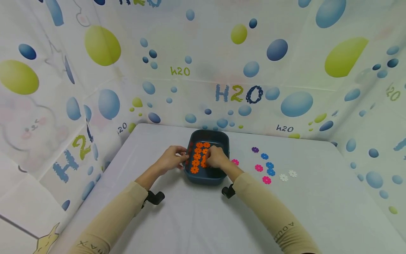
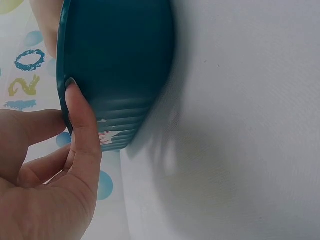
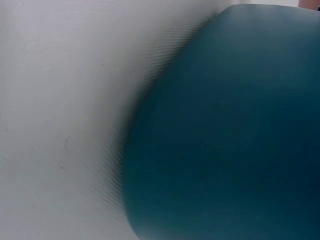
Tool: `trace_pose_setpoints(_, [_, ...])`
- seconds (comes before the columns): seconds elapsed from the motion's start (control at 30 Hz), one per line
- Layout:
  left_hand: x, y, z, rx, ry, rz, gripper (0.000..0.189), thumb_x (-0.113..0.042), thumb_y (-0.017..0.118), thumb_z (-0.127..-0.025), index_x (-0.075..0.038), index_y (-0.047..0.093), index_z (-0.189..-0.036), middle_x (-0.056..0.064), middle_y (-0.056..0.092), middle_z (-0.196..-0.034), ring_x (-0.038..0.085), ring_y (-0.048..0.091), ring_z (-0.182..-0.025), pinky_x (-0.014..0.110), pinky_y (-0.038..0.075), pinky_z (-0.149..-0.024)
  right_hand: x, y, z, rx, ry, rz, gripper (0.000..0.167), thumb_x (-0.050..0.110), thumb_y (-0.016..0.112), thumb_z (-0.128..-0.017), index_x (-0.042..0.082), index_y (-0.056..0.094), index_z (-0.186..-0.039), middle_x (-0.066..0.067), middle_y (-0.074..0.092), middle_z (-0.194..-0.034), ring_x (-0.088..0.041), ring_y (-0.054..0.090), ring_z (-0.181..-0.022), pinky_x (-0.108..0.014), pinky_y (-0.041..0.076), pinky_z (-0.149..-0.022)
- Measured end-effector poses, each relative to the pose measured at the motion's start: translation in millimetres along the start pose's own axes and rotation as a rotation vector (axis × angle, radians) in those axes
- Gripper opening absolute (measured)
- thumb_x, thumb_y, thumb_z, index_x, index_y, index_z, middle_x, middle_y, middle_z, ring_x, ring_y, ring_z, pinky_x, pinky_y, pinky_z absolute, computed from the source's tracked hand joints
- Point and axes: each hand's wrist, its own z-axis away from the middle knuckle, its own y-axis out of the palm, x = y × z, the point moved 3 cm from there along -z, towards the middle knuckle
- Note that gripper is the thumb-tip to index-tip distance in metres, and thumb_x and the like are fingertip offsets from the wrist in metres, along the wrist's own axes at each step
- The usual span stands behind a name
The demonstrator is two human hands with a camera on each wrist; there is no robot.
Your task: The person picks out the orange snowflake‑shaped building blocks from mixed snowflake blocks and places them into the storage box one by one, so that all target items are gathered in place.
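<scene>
A dark teal plastic basin (image 1: 206,181) stands on the white-covered table. Inside it, orange flower-shaped pieces (image 1: 197,156) lie in two columns on the bottom. The left hand (image 1: 171,158) grips the basin's left rim; in the left wrist view the fingers of this hand (image 2: 60,185) lie against the outer wall (image 2: 120,50). The right hand (image 1: 217,157) reaches down into the basin beside the right column of orange pieces. Its fingertips are hidden, so whether they pinch a piece does not show. The right wrist view holds mostly the basin's outer wall (image 3: 215,130).
Right of the basin, loose flower pieces lie scattered: pink (image 1: 258,168), blue (image 1: 269,165), one purple (image 1: 255,149) and two white (image 1: 283,177). A patterned curtain (image 1: 203,70) hangs behind and along both sides of the table.
</scene>
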Motion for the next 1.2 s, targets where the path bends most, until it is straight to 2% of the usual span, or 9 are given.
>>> trace_pose_setpoints(0.23, [0.5, -0.3, 0.8, -0.001, -0.005, 0.002, 0.043, -0.007, 0.061, -0.103, 0.011, 0.05, -0.14, 0.016, 0.057, -0.107, 0.021, 0.064, -0.087, 0.032, 0.063, -0.068, 10, -15, 8.3, -0.028, -0.062, 0.124, 0.013, 0.012, 0.075, -0.092, 0.005, 0.074, -0.082, -0.005, 0.068, -0.078, -0.018, 0.061, -0.07, -0.027, 0.053, -0.061])
trace_pose_setpoints(0.53, [-1.0, -1.0, 1.2, -0.005, -0.007, -0.014, 0.04, -0.008, 0.06, -0.103, 0.011, 0.052, -0.138, 0.016, 0.057, -0.106, 0.022, 0.064, -0.086, 0.033, 0.063, -0.068, 10, -52, 39.2, 0.004, -0.169, 0.099, 0.014, 0.017, 0.071, -0.096, 0.004, 0.074, -0.1, -0.008, 0.071, -0.097, -0.021, 0.063, -0.084, -0.033, 0.058, -0.073])
trace_pose_setpoints(0.67, [-1.8, -0.1, 1.7, -0.007, -0.009, -0.016, 0.041, -0.008, 0.06, -0.103, 0.012, 0.051, -0.139, 0.016, 0.057, -0.106, 0.022, 0.063, -0.086, 0.033, 0.063, -0.068, 2, -65, 51.5, -0.008, -0.198, 0.071, 0.018, 0.018, 0.071, -0.097, 0.004, 0.073, -0.108, -0.008, 0.07, -0.104, -0.021, 0.064, -0.09, -0.034, 0.06, -0.078])
trace_pose_setpoints(0.93, [-2.6, -0.5, 1.1, -0.009, -0.013, -0.016, 0.04, -0.007, 0.06, -0.103, 0.011, 0.052, -0.138, 0.016, 0.057, -0.106, 0.021, 0.063, -0.085, 0.033, 0.064, -0.068, -19, -81, 68.6, -0.002, -0.246, -0.028, 0.015, 0.018, 0.072, -0.096, 0.007, 0.073, -0.105, -0.005, 0.07, -0.098, -0.021, 0.062, -0.086, -0.032, 0.059, -0.075])
trace_pose_setpoints(1.2, [-2.2, 0.0, 0.9, -0.01, -0.01, -0.016, 0.041, -0.007, 0.06, -0.103, 0.012, 0.051, -0.138, 0.016, 0.058, -0.106, 0.022, 0.063, -0.085, 0.033, 0.063, -0.068, -48, -91, 85.7, -0.045, -0.243, 0.006, 0.019, 0.014, 0.071, -0.095, 0.001, 0.072, -0.108, -0.005, 0.068, -0.093, -0.022, 0.062, -0.088, -0.033, 0.057, -0.077])
